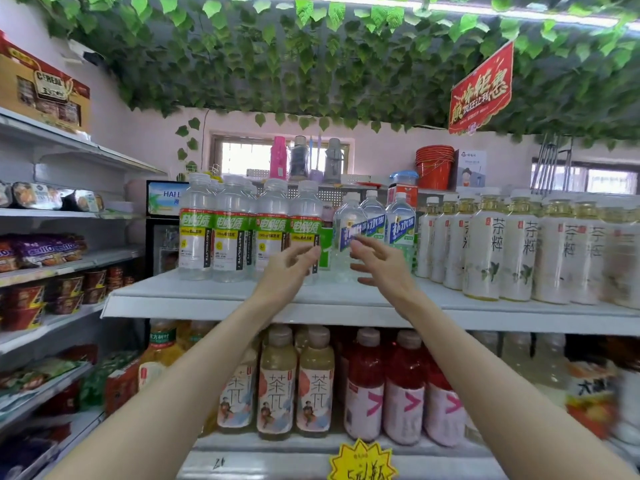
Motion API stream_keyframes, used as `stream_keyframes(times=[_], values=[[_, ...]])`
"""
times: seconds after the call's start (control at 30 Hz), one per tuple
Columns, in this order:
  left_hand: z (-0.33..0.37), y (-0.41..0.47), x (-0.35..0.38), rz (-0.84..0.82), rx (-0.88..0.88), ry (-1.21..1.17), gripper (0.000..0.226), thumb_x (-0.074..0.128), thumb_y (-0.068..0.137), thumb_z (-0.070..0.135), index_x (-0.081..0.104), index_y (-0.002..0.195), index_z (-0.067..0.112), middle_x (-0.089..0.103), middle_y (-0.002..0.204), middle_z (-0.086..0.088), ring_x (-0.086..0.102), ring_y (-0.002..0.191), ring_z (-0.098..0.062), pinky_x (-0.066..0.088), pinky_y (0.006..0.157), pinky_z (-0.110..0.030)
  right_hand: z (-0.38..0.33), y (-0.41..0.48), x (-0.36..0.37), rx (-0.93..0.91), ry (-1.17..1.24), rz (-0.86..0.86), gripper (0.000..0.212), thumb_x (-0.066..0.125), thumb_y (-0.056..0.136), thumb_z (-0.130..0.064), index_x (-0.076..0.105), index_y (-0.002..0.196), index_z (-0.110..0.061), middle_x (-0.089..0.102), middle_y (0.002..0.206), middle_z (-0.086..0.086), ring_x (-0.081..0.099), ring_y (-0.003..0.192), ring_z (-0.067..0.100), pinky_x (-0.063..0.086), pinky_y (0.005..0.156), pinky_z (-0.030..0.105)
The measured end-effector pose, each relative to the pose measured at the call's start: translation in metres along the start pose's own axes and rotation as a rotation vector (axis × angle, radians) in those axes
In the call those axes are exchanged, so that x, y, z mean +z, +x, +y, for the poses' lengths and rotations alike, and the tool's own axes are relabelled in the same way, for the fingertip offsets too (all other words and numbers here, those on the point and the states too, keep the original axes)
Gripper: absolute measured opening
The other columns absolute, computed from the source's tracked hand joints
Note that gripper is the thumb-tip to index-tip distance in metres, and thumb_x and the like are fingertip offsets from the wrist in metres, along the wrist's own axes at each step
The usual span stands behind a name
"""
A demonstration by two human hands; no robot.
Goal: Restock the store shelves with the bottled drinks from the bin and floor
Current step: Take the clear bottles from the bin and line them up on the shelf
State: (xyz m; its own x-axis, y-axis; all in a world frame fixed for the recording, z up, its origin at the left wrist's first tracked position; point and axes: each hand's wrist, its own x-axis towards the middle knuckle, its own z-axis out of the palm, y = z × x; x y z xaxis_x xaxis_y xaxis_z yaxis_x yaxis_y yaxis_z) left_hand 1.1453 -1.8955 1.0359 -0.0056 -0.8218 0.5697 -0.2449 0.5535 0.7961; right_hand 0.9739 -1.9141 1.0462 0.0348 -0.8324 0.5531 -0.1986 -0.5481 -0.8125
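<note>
Top shelf (207, 299): bottle (347, 220) near-upright, cap up, btwn open empty L hand (289, 270), R hand (382, 268).

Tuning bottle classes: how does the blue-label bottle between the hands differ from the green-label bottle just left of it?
Label: blue-label bottle has a blue-and-white band; green-label bottle has green over yellow. Cap: blue-label bottle's is white; green-label bottle's looks clear. Height: green-label bottle looks taller than blue-label bottle. Both have clear bodies, are capped and stand on the top shelf.
</note>
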Motion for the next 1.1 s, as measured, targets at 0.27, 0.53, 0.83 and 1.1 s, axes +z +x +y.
stream_keyframes(times=[0.27, 0.53, 0.83, 1.1], values=[[0.026, -0.058, 0.087, -0.032, -0.018, 0.015, 0.046, 0.066, 0.083, 0.043, 0.056, 0.122, 0.020, 0.064, 0.113, -0.006, 0.062, 0.102, -0.016, 0.049, 0.090, -0.031, 0.024, -0.057, -0.100, 0.000, 0.047, 0.034, 0.033, 0.064, 0.090, -0.025, 0.060, 0.121, -0.013, 0.070, 0.099, 0.008, 0.069, 0.079, 0.019, 0.055, 0.076, 0.036], [0.025, -0.129, 0.241, 0.112, -0.085, -0.090, 0.031, 0.068, 0.084, 0.019, 0.061, 0.115, 0.016, 0.066, 0.091, 0.004, 0.061, 0.080, -0.002, 0.047, 0.074, -0.014, 0.097, -0.120, -0.232, 0.020, 0.080, -0.067, 0.020, 0.067, 0.088, -0.022, 0.065, 0.108, -0.018, 0.073, 0.093, 0.007, 0.071, 0.076, 0.016, 0.057, 0.068, 0.027], [-0.031, -0.220, 0.363, 0.076, -0.342, -0.085, 0.031, 0.067, 0.086, 0.016, 0.059, 0.115, 0.015, 0.065, 0.090, 0.007, 0.061, 0.075, 0.007, 0.046, 0.069, -0.009, 0.199, -0.202, -0.316, 0.206, 0.060, -0.224, 0.022, 0.065, 0.090, -0.026, 0.064, 0.111, -0.019, 0.073, 0.094, 0.000, 0.071, 0.078, 0.014, 0.059, 0.072, 0.030], [-0.164, -0.319, 0.440, 0.033, -0.697, -0.074, 0.030, 0.065, 0.084, 0.002, 0.057, 0.113, 0.004, 0.060, 0.078, 0.000, 0.056, 0.053, 0.008, 0.041, 0.054, -0.007, 0.373, -0.301, -0.307, 0.588, 0.076, -0.277, 0.026, 0.063, 0.091, -0.014, 0.060, 0.116, -0.010, 0.068, 0.085, 0.000, 0.066, 0.059, 0.003, 0.052, 0.058, 0.020]])
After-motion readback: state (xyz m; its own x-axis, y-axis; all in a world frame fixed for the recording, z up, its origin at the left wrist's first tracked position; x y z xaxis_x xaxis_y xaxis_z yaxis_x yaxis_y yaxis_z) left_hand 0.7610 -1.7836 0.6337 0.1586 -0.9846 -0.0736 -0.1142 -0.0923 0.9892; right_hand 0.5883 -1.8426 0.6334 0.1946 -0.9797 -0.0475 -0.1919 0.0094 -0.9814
